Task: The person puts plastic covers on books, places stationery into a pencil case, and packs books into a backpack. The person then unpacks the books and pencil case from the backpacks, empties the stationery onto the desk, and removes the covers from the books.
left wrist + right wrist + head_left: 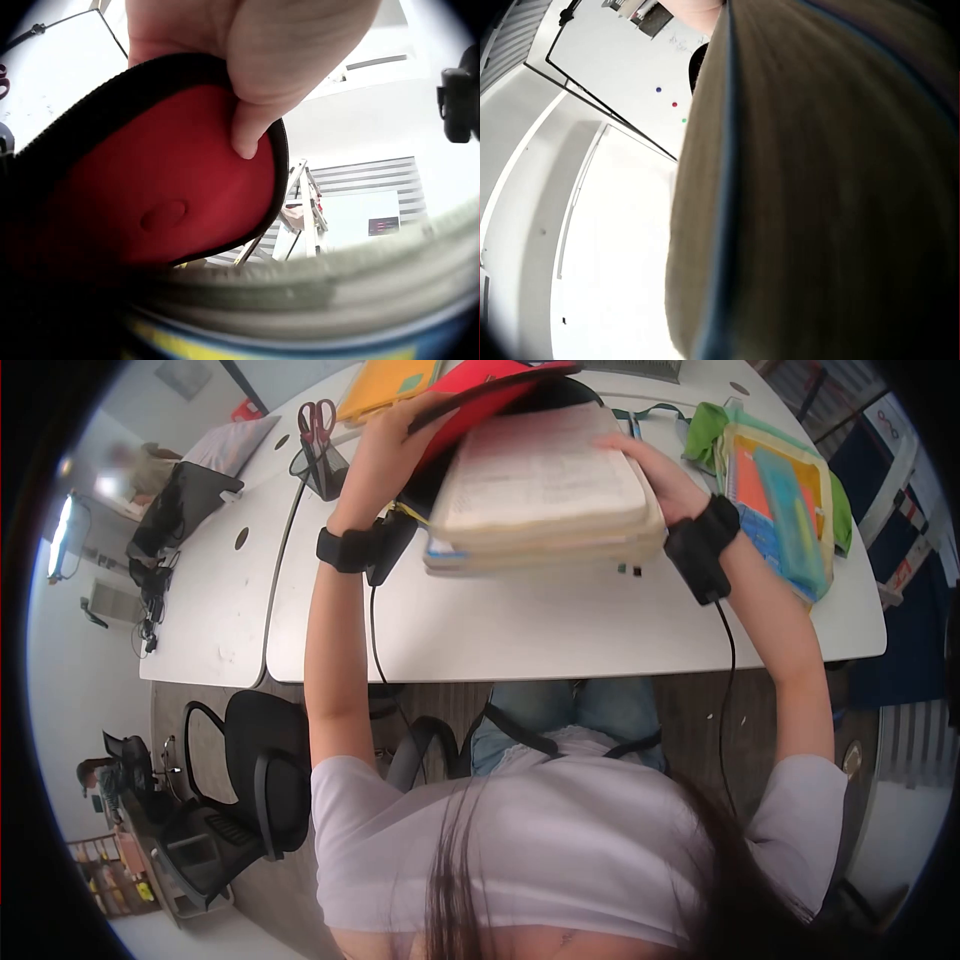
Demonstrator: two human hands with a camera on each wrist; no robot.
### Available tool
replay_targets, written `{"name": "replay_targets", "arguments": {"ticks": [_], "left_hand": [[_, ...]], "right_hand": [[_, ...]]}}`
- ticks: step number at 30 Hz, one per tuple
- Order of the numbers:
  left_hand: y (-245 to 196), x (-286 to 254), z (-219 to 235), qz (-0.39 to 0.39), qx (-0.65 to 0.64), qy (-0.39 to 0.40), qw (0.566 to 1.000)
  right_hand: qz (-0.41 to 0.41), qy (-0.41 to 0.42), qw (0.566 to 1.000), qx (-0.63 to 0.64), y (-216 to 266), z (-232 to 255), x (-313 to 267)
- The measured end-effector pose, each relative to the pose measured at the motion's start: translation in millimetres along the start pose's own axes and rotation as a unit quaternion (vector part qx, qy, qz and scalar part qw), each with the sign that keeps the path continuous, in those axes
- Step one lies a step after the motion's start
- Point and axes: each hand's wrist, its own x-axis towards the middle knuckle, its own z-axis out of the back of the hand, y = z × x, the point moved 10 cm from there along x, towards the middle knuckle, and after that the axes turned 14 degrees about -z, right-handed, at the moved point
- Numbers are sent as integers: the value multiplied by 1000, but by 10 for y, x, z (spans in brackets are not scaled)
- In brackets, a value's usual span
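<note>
In the head view my left hand (388, 465) holds up the edge of a bag's flap (480, 398), red inside with a black zipped rim. Seen from the left wrist, the thumb presses on the red lining (180, 180) and the fingers go behind the rim. My right hand (665, 478) grips the right side of a thick stack of books (545, 480), its thumb over the top page. The stack is tilted in front of the bag's opening and hides much of the bag. Its page edges (795, 187) fill much of the right wrist view.
A mesh pen cup (322, 472) with scissors (317, 422) stands left of the bag, and a yellow folder (385, 388) lies behind. On the right lies a clear pouch (820, 550) with colourful contents. An office chair (265, 760) stands by the white table (500, 630).
</note>
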Motion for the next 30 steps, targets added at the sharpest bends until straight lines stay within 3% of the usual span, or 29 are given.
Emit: {"name": "replay_targets", "arguments": {"ticks": [5,7,8,9,11,12,13,14,15,16,17,19,20,21,23,25,26,27,28,29,30], "left_hand": [[-102,-68,58,-8,15,-4,1000],[-185,-120,65,-32,30,9,999],[-203,-137,17,-12,28,25,999],[-288,-123,-47,-61,42,30,997],[-254,-115,-233,-75,67,53,994],[-231,-92,-267,-81,62,46,994],[-234,-59,-277,-81,62,46,994],[-195,-27,-239,-56,39,27,997],[-146,-8,-192,-31,18,7,999],[-135,-7,-156,-33,-17,-15,999],[-122,-5,-137,-33,-15,-17,999],[-142,13,-121,-51,-3,-26,998],[-137,16,-136,-52,-4,-26,998],[-121,9,-142,-48,-17,-34,998],[-82,-4,-155,-43,-29,-41,998],[-29,-41,-25,-62,-38,-108,992],[151,-72,19,-14,-95,-136,986],[273,-114,113,17,-77,-162,984],[344,-119,177,51,-75,-168,982],[423,-133,218,84,-74,-173,978],[383,-98,255,29,-72,-190,979]], "right_hand": [[48,-59,997,-24,314,7,247],[98,-135,985,47,388,222,375],[100,-120,986,51,399,209,457],[100,-120,986,51,344,232,524],[164,-140,972,91,271,9,434],[278,-166,917,-233,458,230,733],[278,-166,917,-233,453,180,689],[345,-194,823,-406,509,-164,479],[398,-212,693,-562,497,-579,294],[223,-160,942,-196,425,-442,512],[224,-158,941,-198,460,-499,573],[204,13,975,-90,472,-697,736],[205,12,975,-90,480,-692,797],[265,-60,941,-199,552,-676,798],[367,-198,815,-402,587,-694,832],[434,-317,622,-569,474,-771,906],[455,-367,504,-636,389,-806,974],[454,-367,506,-635,379,-692,1099],[358,-313,704,-527,437,-365,1317],[239,-240,858,-386,323,-96,1558],[237,-242,859,-385,299,-10,1574]]}}
